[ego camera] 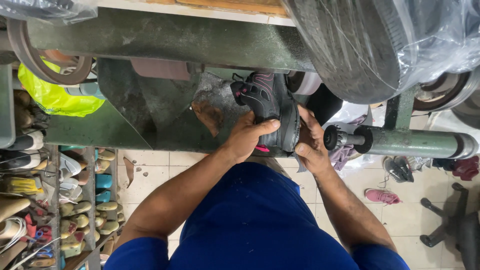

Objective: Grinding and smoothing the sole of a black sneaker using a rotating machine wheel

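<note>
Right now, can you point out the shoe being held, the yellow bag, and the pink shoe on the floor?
black and pink shoe (265, 97), head view, on its upper.
yellow plastic bag (52, 97), head view, on its bulging front.
pink shoe (382, 196), head view, on its middle.

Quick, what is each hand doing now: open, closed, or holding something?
Left hand: closed on the black and pink shoe.
Right hand: closed on the same shoe, at its sole edge.

Tiled floor (150, 175): pink shoe (381, 196) at right, chair base (450, 225) far right, probably leather scraps (129, 170) at left.
</note>
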